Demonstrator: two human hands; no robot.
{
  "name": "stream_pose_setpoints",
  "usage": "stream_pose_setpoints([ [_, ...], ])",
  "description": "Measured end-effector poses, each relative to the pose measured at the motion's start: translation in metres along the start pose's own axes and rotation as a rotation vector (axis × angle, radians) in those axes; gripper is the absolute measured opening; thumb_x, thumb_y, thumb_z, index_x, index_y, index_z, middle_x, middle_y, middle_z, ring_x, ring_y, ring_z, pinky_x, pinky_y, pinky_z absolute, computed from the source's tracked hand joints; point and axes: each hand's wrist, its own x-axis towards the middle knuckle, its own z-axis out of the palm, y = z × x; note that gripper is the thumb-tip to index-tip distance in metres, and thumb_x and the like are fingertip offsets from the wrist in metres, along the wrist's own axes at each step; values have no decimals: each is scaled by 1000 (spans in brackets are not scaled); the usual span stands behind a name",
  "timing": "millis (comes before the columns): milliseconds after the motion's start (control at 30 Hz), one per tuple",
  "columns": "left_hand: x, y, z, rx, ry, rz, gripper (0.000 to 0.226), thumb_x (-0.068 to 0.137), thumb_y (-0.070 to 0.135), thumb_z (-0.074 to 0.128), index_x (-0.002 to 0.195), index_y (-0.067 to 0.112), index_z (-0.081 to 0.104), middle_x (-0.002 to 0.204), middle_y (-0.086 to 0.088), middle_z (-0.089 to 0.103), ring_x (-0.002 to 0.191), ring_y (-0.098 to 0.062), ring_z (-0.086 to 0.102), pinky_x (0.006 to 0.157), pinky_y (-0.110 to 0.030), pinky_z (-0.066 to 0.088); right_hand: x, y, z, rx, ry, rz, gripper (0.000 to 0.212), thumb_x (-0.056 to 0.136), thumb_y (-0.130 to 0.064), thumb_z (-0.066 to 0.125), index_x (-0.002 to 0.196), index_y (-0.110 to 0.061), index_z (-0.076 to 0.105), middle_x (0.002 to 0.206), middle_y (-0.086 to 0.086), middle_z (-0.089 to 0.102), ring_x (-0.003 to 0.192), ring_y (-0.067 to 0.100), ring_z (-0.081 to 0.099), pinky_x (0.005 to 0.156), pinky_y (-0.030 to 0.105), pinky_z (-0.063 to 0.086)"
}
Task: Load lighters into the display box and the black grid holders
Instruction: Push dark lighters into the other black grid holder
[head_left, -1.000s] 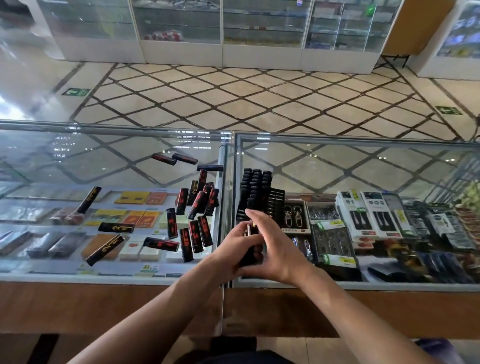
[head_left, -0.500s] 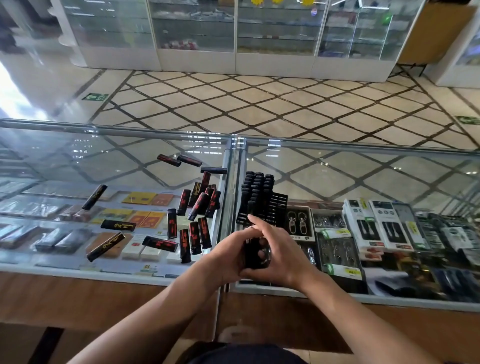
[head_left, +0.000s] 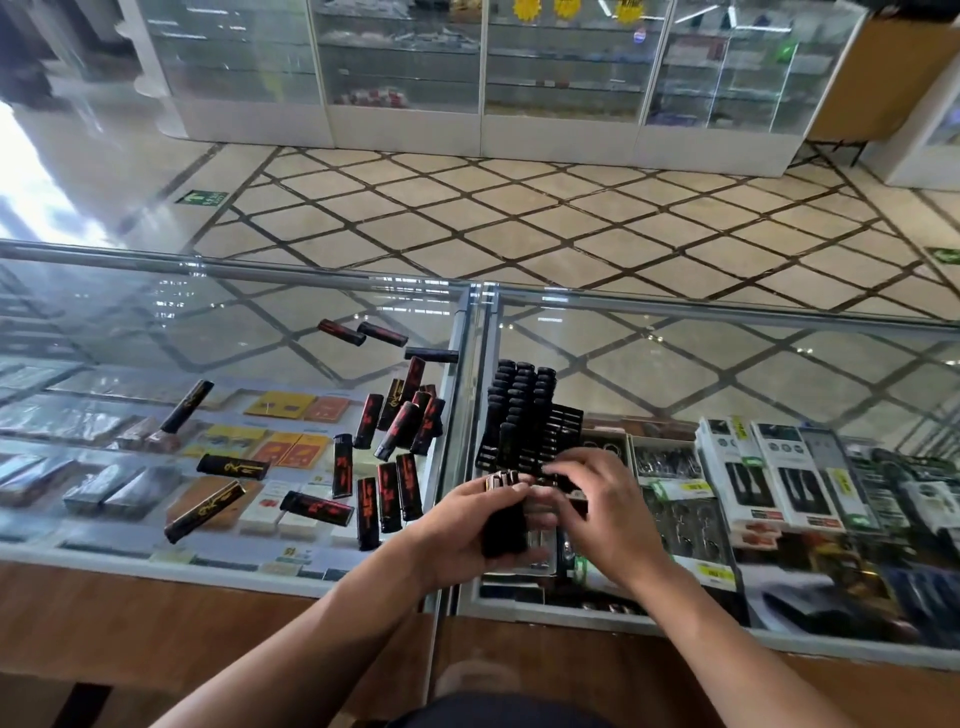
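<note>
Nearest is the wood front edge (head_left: 156, 613) of the worktop (head_left: 208, 332), a glass top w/ a metal seam (head_left: 470, 364) down the middle. Just over the seam, the left hand (head_left: 457, 535) grips a bunch of black lighters (head_left: 503, 525), fingers wrapped round it, tops up. The right hand (head_left: 613, 514) is right beside it, fingers (head_left: 563, 467) bent over the tops of the bunch; too blurred to tell if they pinch one.

Just behind the hands, a black grid holder (head_left: 567, 422) sits on the right pane. Its left side is filled w/ upright lighters & its right slots are bare. On the left pane lie loose lighters (head_left: 400, 421), black w/ red or gold print, scattered, some piled.

Under the glass are boxed goods (head_left: 779, 478) at right & flat packets (head_left: 291, 410) at left. Beyond is a beige floor (head_left: 519, 218) w/ dark diamond lines & a green sign sticker (head_left: 202, 198). The far wall is lined w/ white glass cabinets (head_left: 405, 73).
</note>
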Motion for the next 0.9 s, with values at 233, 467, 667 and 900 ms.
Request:
stream_pose_setpoints([
  [233,10,-2,10,-8,93,1,31,102,11,58,130,-1,59,127,-21,69,122,-33,66,108,-65,43,11,26,-9,-118,-39,-98,19,88,-31,81,105,-26,77,104,-14,68,105,11,59,89,41,50],
  [467,6,-2,4,-54,76,15,33,104,1,49,136,-1,54,131,-21,67,125,-33,64,111,-58,44,14,32,-13,-120,-80,-75,22,86,-33,81,107,-27,76,106,-15,67,108,11,59,90,42,52],
  [667,5,2,4,-31,144,-2,32,105,14,53,134,5,61,129,-16,70,118,-29,68,86,-45,55,10,12,-18,-35,-12,-92,33,85,-21,80,117,-21,72,111,-9,65,106,9,61,95,36,53],
  [900,9,2,1,-100,174,-21,33,100,19,63,128,3,68,128,-26,67,109,-33,67,99,-48,57,-1,-9,-17,54,-93,-240,27,90,-23,77,116,-25,71,115,-9,60,106,8,60,95,28,51],
])
